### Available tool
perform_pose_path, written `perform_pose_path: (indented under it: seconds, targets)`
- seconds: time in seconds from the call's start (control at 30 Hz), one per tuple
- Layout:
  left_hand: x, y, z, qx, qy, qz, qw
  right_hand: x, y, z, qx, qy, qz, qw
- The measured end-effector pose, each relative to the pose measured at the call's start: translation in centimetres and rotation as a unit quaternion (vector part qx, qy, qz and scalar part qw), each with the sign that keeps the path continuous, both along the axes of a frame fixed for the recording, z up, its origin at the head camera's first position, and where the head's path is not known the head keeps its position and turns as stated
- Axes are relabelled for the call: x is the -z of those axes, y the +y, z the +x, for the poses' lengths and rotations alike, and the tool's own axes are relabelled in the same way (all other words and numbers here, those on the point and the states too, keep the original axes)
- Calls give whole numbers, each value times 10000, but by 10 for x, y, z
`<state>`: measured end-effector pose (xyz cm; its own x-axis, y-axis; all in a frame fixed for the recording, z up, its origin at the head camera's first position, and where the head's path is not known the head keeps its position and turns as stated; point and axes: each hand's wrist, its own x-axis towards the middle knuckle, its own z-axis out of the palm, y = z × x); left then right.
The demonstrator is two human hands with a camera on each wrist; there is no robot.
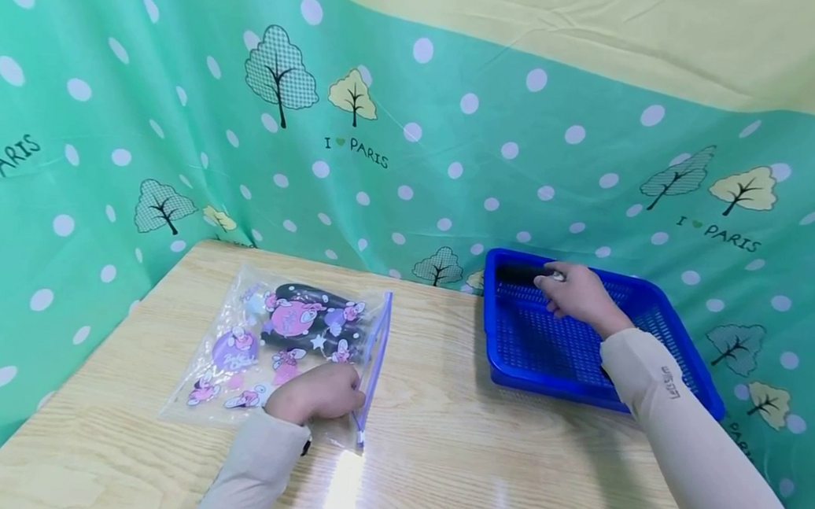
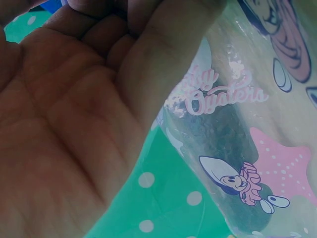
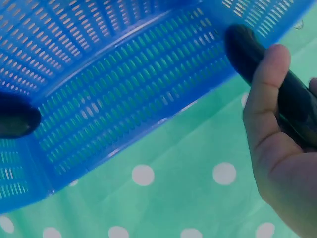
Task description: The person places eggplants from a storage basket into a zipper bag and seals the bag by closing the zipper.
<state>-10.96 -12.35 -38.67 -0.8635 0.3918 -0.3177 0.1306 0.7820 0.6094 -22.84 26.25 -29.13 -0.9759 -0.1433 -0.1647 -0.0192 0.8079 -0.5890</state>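
My right hand [image 1: 575, 292] grips a dark green cucumber [image 1: 517, 275] at the far left corner of the blue basket [image 1: 513, 372]. In the right wrist view the thumb lies along this cucumber [image 3: 246, 52], and a second dark cucumber [image 3: 17, 119] sits at the basket's other end. A clear zip bag [image 1: 230, 356] with pink and purple cartoon prints lies flat on the table. Dark, long vegetables [image 1: 298, 293] show through its plastic. My left hand [image 1: 323, 393] holds the bag near its purple zip edge [image 1: 379, 355], fingers curled; its fingertips are hidden in the head view.
The wooden table [image 1: 429, 453] runs between bag and basket. A green dotted curtain [image 1: 383, 198] hangs behind and to both sides, close to the basket's far rim. Bright light reflects off the table's front part.
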Motion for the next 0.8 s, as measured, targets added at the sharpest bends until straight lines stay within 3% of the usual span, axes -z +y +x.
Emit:
perform_pose_path:
  seconds: [0.2,0.4,0.57,0.8]
  targets:
    - [-2,-1,1,0,13,50,10000,-10,-1,15,83,461,-381,9982]
    - [0,-4,1,76,51,149,9998,-11,-12,40,-161,774,-543,9954]
    - [2,-6,-1,58,0,195,9998,5,-40,70,-576,786,-898,9912]
    - [-1,-5,0,101,-20,242,9997,37,-82,107,-1273,449,-1129,9844]
